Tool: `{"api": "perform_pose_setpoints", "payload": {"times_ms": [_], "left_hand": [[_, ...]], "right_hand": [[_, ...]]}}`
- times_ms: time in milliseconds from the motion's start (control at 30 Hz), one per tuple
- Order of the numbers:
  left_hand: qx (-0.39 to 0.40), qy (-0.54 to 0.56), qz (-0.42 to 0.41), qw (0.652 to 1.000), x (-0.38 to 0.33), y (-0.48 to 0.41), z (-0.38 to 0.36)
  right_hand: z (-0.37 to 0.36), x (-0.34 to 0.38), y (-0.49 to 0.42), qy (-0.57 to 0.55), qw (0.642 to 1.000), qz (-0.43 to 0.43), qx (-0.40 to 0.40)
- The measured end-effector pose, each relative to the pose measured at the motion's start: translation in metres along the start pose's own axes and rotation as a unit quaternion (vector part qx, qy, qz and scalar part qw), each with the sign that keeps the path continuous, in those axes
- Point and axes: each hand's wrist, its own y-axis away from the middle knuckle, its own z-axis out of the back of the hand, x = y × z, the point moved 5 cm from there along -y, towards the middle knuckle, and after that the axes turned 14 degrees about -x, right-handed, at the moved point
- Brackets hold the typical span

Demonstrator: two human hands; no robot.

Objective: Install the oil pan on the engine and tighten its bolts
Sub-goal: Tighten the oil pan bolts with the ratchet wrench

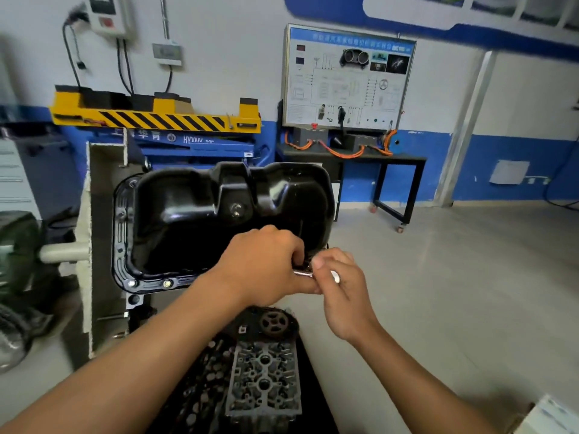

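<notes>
Evidently the pan (200, 214), likely stiff and heavy, sits just beyond the left fingers (294, 245) curled on the wrench (302, 273) head, while right fingers (324, 261) pinch its slick handle.

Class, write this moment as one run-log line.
stage: fastening | oil pan: in place | left hand: holds wrench head at pan edge | right hand: grips wrench handle

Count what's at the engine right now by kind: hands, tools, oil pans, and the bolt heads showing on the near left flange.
Hands: 2 (left hand, right hand)
chrome wrench: 1
oil pan: 1
bolt heads: 2
Total: 6
</notes>
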Motion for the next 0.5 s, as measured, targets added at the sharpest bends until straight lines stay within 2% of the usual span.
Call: {"api": "perform_pose_setpoints", "payload": {"times_ms": [100, 167, 233, 267, 300, 400, 467, 500], "left_hand": [[-0.058, 0.079, 0.100, 0.990, -0.007, 0.022, -0.011], [-0.082, 0.214, 0.166, 0.959, -0.014, 0.041, -0.022], [-0.085, 0.409, 0.252, 0.873, -0.023, 0.056, -0.034], [-0.088, 0.474, 0.291, 0.826, -0.028, 0.061, -0.040], [-0.096, 0.502, 0.317, 0.799, -0.032, 0.065, -0.045], [-0.106, 0.506, 0.330, 0.790, -0.035, 0.069, -0.051], [-0.087, 0.472, 0.302, 0.823, -0.022, 0.059, -0.041], [-0.087, 0.427, 0.268, 0.859, -0.013, 0.051, -0.031]], "right_hand": [[-0.015, -0.005, -0.014, -0.166, 0.979, -0.117, 0.001], [-0.025, -0.007, -0.019, -0.204, 0.967, -0.151, -0.028], [-0.031, -0.008, -0.021, -0.243, 0.954, -0.166, -0.064], [-0.033, -0.009, -0.021, -0.260, 0.947, -0.173, -0.080], [-0.034, -0.011, -0.020, -0.271, 0.941, -0.180, -0.090], [-0.034, -0.019, -0.019, -0.268, 0.940, -0.188, -0.093], [-0.032, -0.020, -0.018, -0.243, 0.952, -0.169, -0.077], [-0.031, -0.020, -0.018, -0.230, 0.959, -0.153, -0.068]]}}
